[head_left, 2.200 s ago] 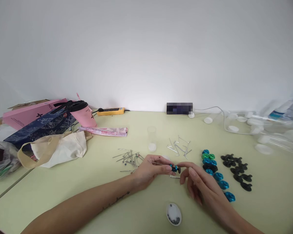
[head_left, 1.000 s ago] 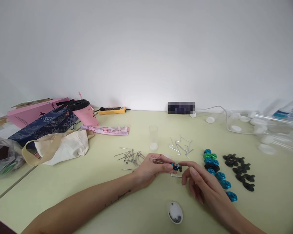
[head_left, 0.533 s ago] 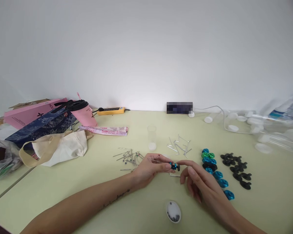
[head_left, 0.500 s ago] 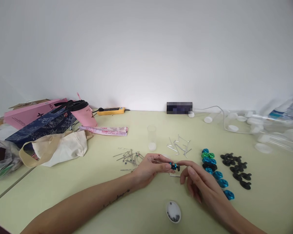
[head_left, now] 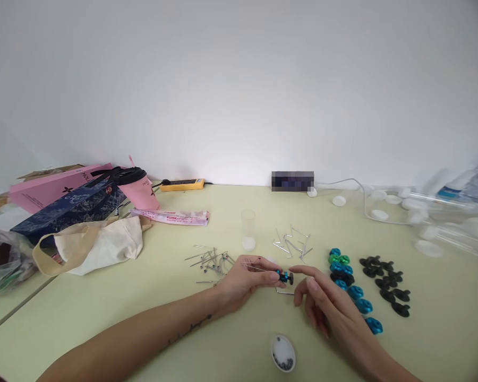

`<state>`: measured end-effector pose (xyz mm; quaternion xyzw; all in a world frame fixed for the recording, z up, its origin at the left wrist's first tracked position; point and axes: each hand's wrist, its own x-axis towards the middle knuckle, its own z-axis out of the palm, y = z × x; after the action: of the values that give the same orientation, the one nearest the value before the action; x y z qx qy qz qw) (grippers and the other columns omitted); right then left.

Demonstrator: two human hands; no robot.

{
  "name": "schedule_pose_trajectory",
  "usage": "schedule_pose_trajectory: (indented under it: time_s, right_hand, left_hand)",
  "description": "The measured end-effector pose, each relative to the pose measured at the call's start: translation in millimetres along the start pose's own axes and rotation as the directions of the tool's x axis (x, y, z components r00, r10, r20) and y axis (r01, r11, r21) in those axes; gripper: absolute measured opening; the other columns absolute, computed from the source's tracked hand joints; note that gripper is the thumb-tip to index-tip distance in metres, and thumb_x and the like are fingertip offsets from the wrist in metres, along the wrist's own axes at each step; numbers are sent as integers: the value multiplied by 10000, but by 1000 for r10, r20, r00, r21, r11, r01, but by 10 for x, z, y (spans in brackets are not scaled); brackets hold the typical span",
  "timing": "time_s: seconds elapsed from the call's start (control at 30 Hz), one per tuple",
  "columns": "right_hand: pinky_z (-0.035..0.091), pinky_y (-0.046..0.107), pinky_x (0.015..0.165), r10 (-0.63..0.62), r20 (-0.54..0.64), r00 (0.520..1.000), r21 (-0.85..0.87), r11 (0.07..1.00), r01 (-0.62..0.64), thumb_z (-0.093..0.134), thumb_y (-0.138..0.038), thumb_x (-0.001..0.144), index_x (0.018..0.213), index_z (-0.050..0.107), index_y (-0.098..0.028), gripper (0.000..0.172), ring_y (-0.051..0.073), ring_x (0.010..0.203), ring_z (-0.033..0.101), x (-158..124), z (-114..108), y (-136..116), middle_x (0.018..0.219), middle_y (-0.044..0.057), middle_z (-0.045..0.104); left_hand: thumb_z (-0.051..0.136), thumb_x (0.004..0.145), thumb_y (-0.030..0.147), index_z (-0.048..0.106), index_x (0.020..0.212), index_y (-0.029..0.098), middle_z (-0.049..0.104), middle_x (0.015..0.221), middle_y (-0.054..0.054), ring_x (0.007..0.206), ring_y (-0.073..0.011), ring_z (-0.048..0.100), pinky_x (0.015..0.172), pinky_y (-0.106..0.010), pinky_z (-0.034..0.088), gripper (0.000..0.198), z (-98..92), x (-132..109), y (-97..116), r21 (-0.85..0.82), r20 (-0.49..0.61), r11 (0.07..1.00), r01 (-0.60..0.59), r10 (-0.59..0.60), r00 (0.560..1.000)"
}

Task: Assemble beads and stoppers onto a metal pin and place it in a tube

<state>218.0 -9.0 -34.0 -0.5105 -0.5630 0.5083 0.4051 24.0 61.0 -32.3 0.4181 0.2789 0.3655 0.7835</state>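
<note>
My left hand pinches a small blue and black assembly between thumb and fingers, its black disc end facing right. A thin metal rod runs back from it over the palm. Just right of the disc is my right hand, index finger stretched out near it and the other fingers loosely bent, with nothing seen in them; whether the fingertip touches the disc I cannot tell. Below the hands lies an L-shaped hex key. A white oval dish nearer me holds small dark parts.
Thin metal rods lie left, more hex keys behind. To the right are blue knobs, green ones and black disc pieces. A clear tube stands behind my hands. Farther left are a pink cup and cloth bag.
The whole view has shifted slightly, so the table appears a little lower. Both hands keep nearly the same pose around the blue and black assembly.
</note>
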Motion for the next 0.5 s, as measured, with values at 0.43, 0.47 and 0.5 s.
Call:
schedule_pose_trajectory:
  time_s: [0.43,0.47,0.5]
  right_hand:
    - [362,212,430,0,2,1000,-9,1000,0,359,-500,968,1273,486,-260,409,109,518,445,3,9,-41,774,-3,575]
    - [361,211,430,0,2,1000,-7,1000,0,357,-498,969,1279,481,-261,409,108,518,444,3,9,-41,775,-3,574]
    - [359,209,429,1,-1,1000,-4,1000,-1,355,-495,971,1287,472,-262,409,107,518,442,3,9,-42,775,-4,573]
  left_hand:
    - [835,625,217,726,810,104,709,848,-77,759,-178,683,856,-333,499,242,6,3,9,7,-17,1000,12,-12,1000]
    - [834,628,217,726,812,104,709,856,-80,764,-179,683,856,-333,499,241,6,3,12,6,-18,1000,10,-10,1000]
    - [833,630,216,725,816,103,709,866,-83,769,-181,683,858,-336,499,242,6,3,15,4,-21,1000,7,-7,1000]
